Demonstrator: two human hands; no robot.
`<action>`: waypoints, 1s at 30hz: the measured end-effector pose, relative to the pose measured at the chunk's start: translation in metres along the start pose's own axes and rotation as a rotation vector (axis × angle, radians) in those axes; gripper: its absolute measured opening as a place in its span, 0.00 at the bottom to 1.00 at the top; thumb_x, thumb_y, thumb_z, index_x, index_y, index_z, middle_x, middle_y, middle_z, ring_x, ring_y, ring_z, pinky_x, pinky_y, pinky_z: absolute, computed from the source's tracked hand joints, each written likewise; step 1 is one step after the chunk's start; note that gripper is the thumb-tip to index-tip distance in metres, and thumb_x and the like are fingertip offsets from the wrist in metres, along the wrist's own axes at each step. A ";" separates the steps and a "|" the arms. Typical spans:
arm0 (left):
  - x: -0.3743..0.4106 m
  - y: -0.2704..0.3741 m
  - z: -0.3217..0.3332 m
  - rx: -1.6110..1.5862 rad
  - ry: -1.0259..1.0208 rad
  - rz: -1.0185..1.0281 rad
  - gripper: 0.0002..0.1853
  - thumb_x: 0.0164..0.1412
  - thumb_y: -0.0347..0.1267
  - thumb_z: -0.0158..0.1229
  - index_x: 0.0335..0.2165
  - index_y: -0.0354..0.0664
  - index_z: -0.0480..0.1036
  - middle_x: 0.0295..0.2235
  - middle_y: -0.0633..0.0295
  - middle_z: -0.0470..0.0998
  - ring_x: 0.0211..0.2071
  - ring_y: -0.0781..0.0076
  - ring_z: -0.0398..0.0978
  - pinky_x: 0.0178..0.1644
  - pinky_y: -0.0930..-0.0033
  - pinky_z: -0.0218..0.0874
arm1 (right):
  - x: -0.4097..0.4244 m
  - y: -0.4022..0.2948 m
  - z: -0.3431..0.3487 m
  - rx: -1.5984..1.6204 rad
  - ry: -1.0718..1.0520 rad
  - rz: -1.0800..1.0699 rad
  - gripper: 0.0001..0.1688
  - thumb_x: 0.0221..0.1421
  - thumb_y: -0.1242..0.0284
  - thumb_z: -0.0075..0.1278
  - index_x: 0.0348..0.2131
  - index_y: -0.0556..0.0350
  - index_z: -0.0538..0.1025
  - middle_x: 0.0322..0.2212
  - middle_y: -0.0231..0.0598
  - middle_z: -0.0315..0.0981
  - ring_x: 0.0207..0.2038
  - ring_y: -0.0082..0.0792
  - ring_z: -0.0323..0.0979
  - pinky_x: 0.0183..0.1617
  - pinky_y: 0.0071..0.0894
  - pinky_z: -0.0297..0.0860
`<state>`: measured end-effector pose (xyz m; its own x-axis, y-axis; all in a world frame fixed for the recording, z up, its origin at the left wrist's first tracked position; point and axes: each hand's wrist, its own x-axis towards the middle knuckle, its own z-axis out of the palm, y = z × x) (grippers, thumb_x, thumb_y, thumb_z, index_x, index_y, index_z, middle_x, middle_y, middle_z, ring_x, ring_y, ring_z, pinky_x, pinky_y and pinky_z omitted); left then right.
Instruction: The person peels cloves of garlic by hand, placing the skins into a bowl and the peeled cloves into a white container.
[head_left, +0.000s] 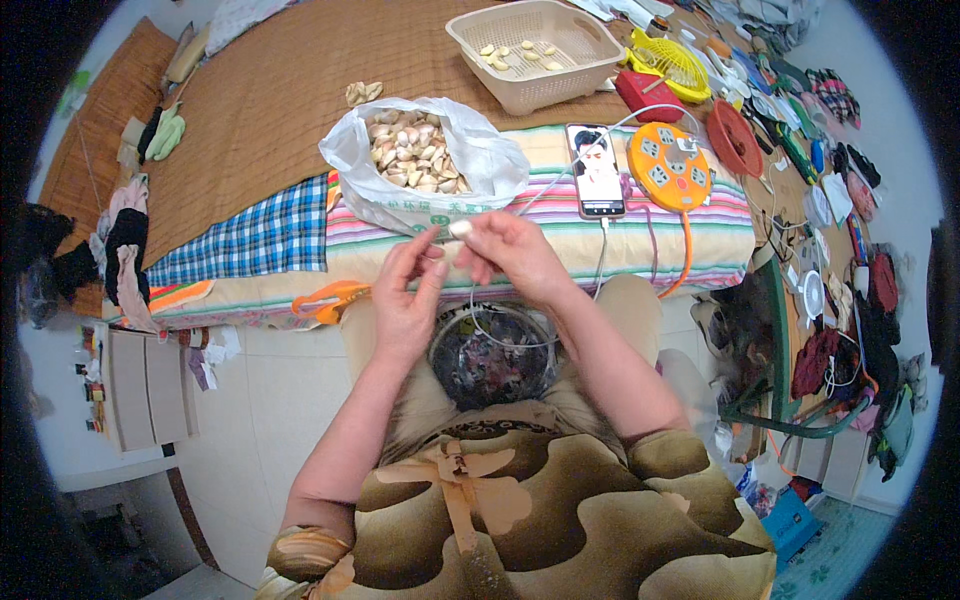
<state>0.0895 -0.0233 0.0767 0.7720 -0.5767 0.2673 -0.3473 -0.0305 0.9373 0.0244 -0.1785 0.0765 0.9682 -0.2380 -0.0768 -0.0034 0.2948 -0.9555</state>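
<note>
A pale garlic clove (460, 229) is pinched between the thumb and fingers of my right hand (514, 251). Close beside it, my left hand (411, 292) has its thumb and forefinger apart, with nothing clearly held. Just beyond both hands, a white plastic bag (491, 161) lies with its mouth spread, full of unpeeled garlic cloves (412, 150). A beige plastic basket (517, 97) farther back contains several peeled cloves (531, 55). Below my hands, between my knees, is a round bin (491, 360) with a dark inside.
Right of the bag, a phone (596, 172) is plugged into a charging cable beside an orange round power strip (669, 166). A red box (649, 96), yellow basket (670, 66) and red bowl (733, 139) stand behind. An orange-handled tool (330, 301) lies at the bed's edge.
</note>
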 end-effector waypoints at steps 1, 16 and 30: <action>-0.006 0.001 0.006 -0.056 -0.042 -0.042 0.20 0.51 0.23 0.52 0.46 0.40 0.67 0.31 0.65 0.67 0.31 0.80 0.66 0.37 0.78 0.59 | -0.013 0.008 -0.002 0.056 0.007 0.059 0.11 0.55 0.67 0.45 0.30 0.57 0.70 0.22 0.32 0.71 0.20 0.18 0.66 0.22 0.15 0.64; -0.059 -0.014 0.044 -0.445 -0.339 -0.474 0.04 0.56 0.26 0.50 0.32 0.39 0.67 0.21 0.68 0.70 0.20 0.83 0.65 0.26 0.82 0.58 | -0.099 0.061 -0.020 -0.068 -0.014 0.173 0.15 0.57 0.66 0.42 0.22 0.55 0.69 0.16 0.27 0.65 0.18 0.16 0.62 0.21 0.16 0.60; -0.105 -0.038 0.037 -0.605 -0.432 -0.709 0.06 0.59 0.32 0.46 0.32 0.40 0.64 0.22 0.65 0.71 0.21 0.78 0.69 0.25 0.79 0.61 | -0.126 0.104 -0.008 0.039 -0.090 0.194 0.16 0.57 0.63 0.43 0.21 0.54 0.67 0.15 0.25 0.62 0.16 0.16 0.59 0.18 0.16 0.56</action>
<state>0.0021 0.0082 0.0044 0.3962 -0.8345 -0.3828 0.5324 -0.1308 0.8363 -0.1003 -0.1248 -0.0151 0.9688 -0.0907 -0.2308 -0.1837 0.3627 -0.9136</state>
